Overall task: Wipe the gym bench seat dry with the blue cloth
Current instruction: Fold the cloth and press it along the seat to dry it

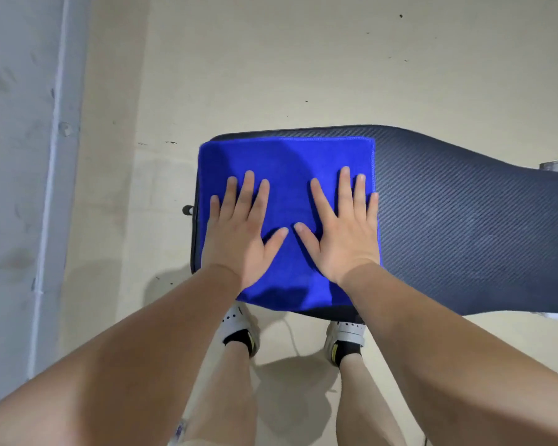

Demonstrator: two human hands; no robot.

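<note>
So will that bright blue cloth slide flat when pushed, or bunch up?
The bright blue fabric cloth likely slides flat, since the left hand and right hand press it spread. It lies flush on the dark textured bench seat, so lifted it would probably droop.

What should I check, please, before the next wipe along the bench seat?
1. Cloth spread flat on seat: ok.
2. Left hand pressing flat on cloth, fingers straight: ok.
3. Right hand pressing flat on cloth: ok, though its little finger is at the cloth's right edge.
4. Bare seat to the right free of objects: ok.
5. Moisture left on the seat: cannot tell.
</note>
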